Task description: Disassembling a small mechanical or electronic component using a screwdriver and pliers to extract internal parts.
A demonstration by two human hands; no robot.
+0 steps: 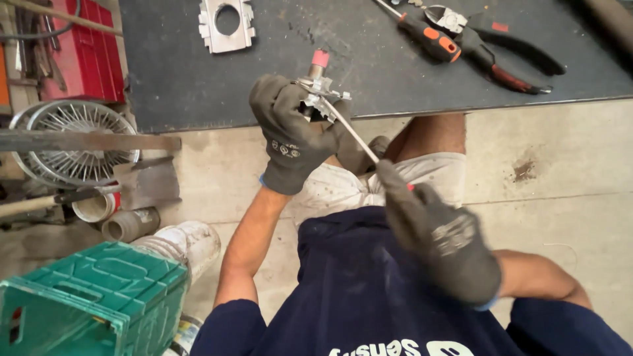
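Note:
My left hand (293,132), in a dark grey glove, grips a small metal fitting (320,89) with a pink-capped stub on top, held just below the edge of the dark workbench (198,79). My right hand (442,237), also gloved, holds a screwdriver by its handle. Its thin steel shaft (353,132) runs up and left, and the tip rests in the fitting. The screwdriver handle is mostly hidden inside my glove.
On the bench lie a cut metal plate with a round hole (227,23), an orange-handled screwdriver (428,36) and black-and-red pliers (494,46). To the left are a wire fan guard (76,142), a red box (86,53), pipe pieces (128,224) and a green crate (99,296).

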